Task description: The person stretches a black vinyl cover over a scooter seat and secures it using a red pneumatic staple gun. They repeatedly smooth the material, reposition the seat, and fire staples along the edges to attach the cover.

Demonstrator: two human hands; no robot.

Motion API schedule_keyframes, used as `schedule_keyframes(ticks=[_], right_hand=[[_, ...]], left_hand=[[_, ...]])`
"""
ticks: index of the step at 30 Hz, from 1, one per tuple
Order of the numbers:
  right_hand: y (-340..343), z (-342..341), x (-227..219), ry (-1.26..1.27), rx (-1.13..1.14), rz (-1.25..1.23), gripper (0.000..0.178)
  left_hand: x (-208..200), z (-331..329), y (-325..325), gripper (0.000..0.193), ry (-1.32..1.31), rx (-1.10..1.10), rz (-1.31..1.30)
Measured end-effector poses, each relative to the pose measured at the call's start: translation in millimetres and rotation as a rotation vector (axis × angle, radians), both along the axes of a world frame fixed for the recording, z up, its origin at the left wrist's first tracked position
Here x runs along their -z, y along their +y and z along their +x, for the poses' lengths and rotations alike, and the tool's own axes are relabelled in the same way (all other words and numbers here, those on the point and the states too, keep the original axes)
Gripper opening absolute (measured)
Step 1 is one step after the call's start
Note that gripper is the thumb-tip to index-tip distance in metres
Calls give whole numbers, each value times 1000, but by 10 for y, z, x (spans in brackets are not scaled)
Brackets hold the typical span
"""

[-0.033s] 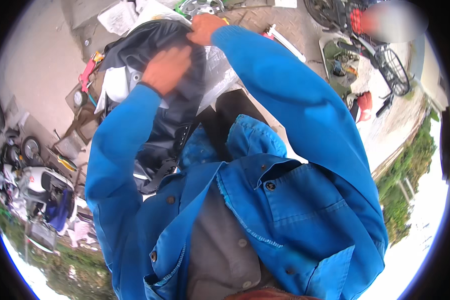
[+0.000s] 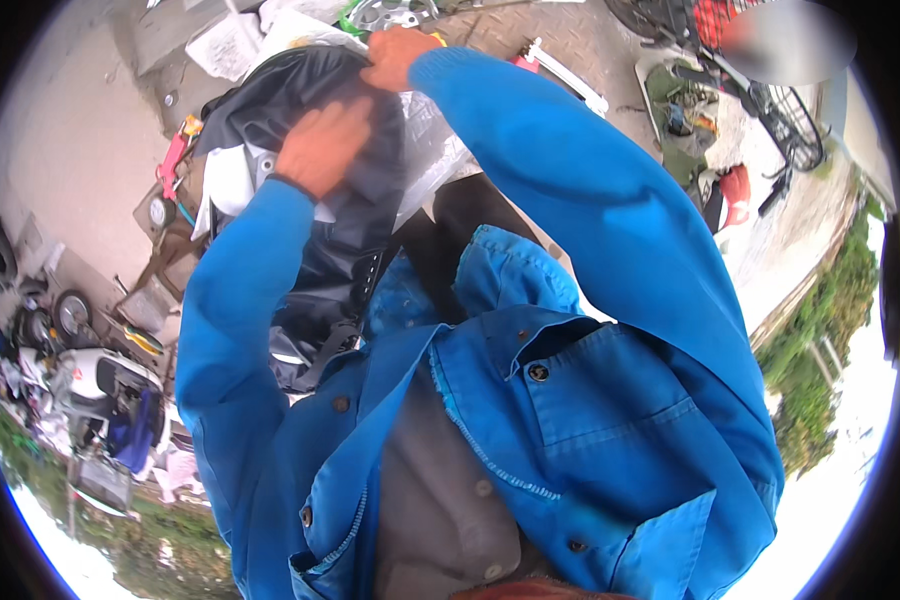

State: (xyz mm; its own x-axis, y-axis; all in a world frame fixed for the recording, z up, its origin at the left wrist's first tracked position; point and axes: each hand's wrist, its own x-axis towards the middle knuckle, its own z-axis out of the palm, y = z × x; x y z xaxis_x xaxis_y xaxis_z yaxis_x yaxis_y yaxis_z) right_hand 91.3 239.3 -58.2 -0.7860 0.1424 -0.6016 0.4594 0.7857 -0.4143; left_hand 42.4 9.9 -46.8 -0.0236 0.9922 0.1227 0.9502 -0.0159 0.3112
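A long black vinyl seat cover [image 2: 362, 215] stretches in front of me, wrinkled at its far end. It lies over a pale, hard-looking part [image 2: 228, 180] that shows at its left side. A row of small light dots runs along its right edge nearer to me. My left hand [image 2: 322, 148] rests on the black vinyl with its fingers stretched out, slightly blurred. At the far right edge of the cover, my right hand [image 2: 398, 58] has its fingers closed on the vinyl. The fingertips there are partly hidden.
Clear plastic sheeting [image 2: 432, 150] lies right of the cover. A pink-and-yellow tool [image 2: 175, 155] is at left, a white bar [image 2: 570, 78] at far right. Scooter parts [image 2: 110, 390] crowd the left, a bicycle basket [image 2: 790, 130] the right. Green metal pieces [image 2: 390, 14] are at the top.
The whole view has shifted slightly. Both hands keep nearly the same places on the black cover.
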Motion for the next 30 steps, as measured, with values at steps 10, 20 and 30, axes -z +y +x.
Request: schedule_keyframes(ticks=[10,20,30], right_hand=[[-31,57,-67,70,69,-97,36],[-26,191,45,66,59,-37,46],[585,2279,-298,-18,348,289,93]], left_hand=[[-19,-58,-22,16,42,39,-159],[31,-15,-38,14,-161,-132,-118],[116,-13,-147,17,-432,-203,-114]])
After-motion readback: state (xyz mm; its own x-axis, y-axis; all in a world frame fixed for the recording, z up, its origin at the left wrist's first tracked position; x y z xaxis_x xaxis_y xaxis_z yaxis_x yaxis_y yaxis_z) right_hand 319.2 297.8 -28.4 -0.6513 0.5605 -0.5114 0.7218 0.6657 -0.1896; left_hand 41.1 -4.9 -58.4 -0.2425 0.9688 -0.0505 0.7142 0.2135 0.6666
